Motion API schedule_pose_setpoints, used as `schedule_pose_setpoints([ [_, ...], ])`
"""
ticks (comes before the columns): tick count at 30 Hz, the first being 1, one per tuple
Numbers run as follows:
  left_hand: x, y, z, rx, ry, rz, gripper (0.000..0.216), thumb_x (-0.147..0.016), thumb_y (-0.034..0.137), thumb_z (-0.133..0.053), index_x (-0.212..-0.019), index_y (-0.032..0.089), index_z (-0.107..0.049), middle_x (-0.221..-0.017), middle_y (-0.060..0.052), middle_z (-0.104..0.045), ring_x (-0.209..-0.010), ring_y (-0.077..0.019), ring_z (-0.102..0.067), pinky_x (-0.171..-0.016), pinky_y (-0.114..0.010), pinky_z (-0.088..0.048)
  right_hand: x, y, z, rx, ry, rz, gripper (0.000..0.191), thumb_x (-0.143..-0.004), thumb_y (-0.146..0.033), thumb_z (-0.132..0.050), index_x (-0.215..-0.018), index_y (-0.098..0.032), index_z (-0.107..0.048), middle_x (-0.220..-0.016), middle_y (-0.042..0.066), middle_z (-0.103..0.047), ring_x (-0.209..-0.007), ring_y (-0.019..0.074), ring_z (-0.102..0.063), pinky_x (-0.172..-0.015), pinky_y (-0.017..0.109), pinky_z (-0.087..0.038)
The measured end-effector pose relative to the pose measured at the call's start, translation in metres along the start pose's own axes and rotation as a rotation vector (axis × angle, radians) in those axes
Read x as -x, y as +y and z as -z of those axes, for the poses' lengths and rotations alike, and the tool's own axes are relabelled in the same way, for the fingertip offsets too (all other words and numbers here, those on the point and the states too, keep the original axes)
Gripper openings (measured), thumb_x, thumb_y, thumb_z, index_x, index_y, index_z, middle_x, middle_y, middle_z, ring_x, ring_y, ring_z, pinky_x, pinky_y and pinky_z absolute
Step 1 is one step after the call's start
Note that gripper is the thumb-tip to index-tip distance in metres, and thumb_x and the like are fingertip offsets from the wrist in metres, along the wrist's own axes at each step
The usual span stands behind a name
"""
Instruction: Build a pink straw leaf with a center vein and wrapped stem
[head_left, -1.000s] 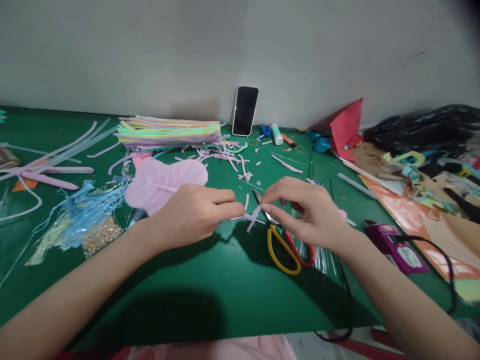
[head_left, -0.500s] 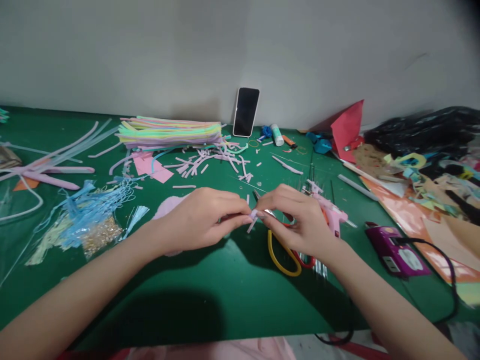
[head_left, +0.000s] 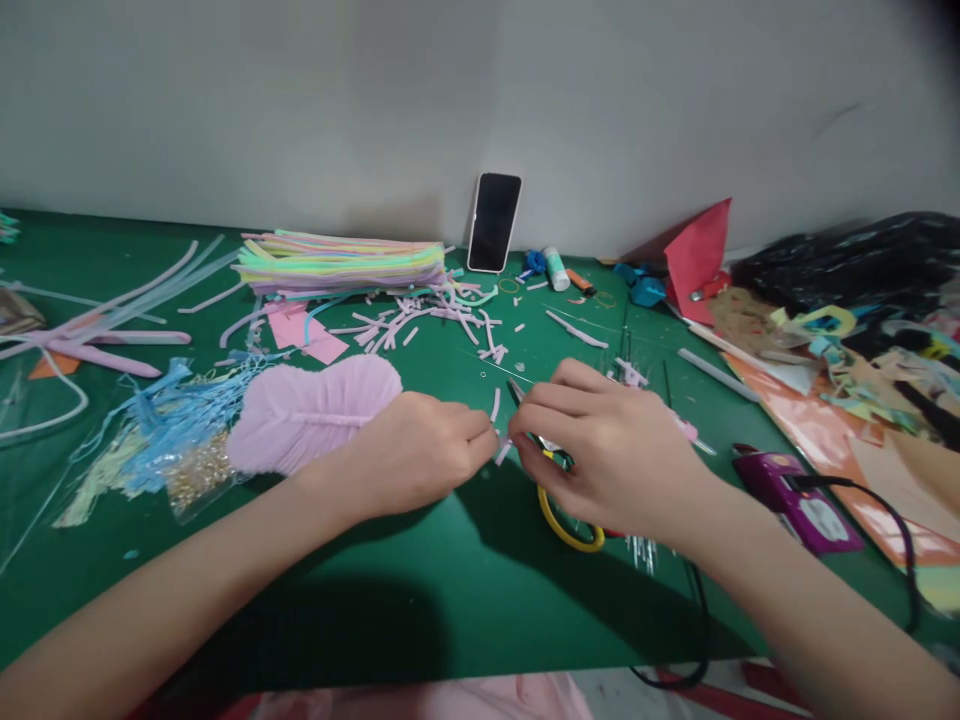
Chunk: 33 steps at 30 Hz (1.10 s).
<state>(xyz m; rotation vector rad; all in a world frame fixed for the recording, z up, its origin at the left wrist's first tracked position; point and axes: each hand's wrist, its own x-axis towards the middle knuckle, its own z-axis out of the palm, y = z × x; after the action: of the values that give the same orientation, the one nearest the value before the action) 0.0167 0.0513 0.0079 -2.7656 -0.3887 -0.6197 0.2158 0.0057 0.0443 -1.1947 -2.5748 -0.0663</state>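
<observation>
My left hand [head_left: 435, 450] is closed, its fingertips pressed together over the table; whatever they pinch is hidden. Facing it, my right hand [head_left: 600, 445] has curled fingers, thumb near the fingertips, and I cannot make out what they hold. A short lilac pipe cleaner piece [head_left: 504, 452] shows in the narrow gap between the two hands. Scissors with a yellow handle [head_left: 566, 530] lie under my right hand, partly covered. Behind my left wrist rests a fluffy lilac wing-like shape [head_left: 315, 405] made of pipe cleaners.
A bundle of pastel pipe cleaners [head_left: 341, 265] and a propped phone [head_left: 495, 222] stand along the wall. Cut lilac pieces [head_left: 390, 325] are scattered in front. Blue tassels [head_left: 176, 420] and a bag of gold beads [head_left: 199, 475] lie left; a purple corded device [head_left: 799, 505] sits right.
My hands have moved slightly apart, and the lilac piece pinched between them no longer shows. My left hand has turned knuckles-up, its forearm lower, uncovering the fluffy lilac shape.
</observation>
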Motion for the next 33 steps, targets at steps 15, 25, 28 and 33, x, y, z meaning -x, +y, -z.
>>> schedule_pose_setpoints([
  [15,0.000,-0.008,0.015,0.143,0.057,0.186,0.022,-0.090,0.013,-0.045,-0.077,0.018,-0.063,-0.065,0.002,-0.062,-0.054,-0.0110,-0.055,-0.045,-0.025,-0.031,0.011,-0.001,-0.029,-0.549,0.211,-0.275,0.010,-0.086,-0.018,-0.058,-0.077,-0.020,-0.063,-0.074,0.002,-0.067,-0.072,0.0163,-0.056,-0.070,0.031,-0.043],
  [25,-0.003,-0.001,0.009,-0.094,-0.020,0.166,0.021,-0.082,0.005,-0.045,-0.072,0.019,-0.057,-0.059,0.001,-0.056,-0.050,-0.0149,-0.054,-0.041,-0.030,-0.030,0.007,-0.021,-0.015,-0.115,0.267,-0.352,0.015,-0.083,-0.019,-0.056,-0.070,-0.021,-0.061,-0.065,0.001,-0.065,-0.059,0.0151,-0.052,-0.055,0.029,-0.037],
  [28,-0.005,0.003,0.009,-0.070,-0.053,0.132,0.024,-0.080,0.001,-0.043,-0.069,0.019,-0.054,-0.057,0.001,-0.055,-0.048,-0.0154,-0.053,-0.041,-0.030,-0.031,0.002,-0.014,-0.007,-0.062,0.105,-0.235,0.013,-0.079,-0.018,-0.057,-0.067,-0.020,-0.058,-0.063,0.002,-0.061,-0.064,0.0175,-0.049,-0.057,0.030,-0.035],
  [33,-0.006,0.011,0.012,0.043,-0.069,-0.013,0.022,-0.083,0.002,-0.046,-0.069,0.018,-0.055,-0.059,0.002,-0.056,-0.048,-0.0143,-0.051,-0.044,-0.030,-0.033,-0.011,0.010,0.008,-0.368,-0.240,-0.152,0.012,-0.071,-0.012,-0.056,-0.062,-0.020,-0.055,-0.063,-0.002,-0.060,-0.064,0.0138,-0.048,-0.059,0.026,-0.035],
])
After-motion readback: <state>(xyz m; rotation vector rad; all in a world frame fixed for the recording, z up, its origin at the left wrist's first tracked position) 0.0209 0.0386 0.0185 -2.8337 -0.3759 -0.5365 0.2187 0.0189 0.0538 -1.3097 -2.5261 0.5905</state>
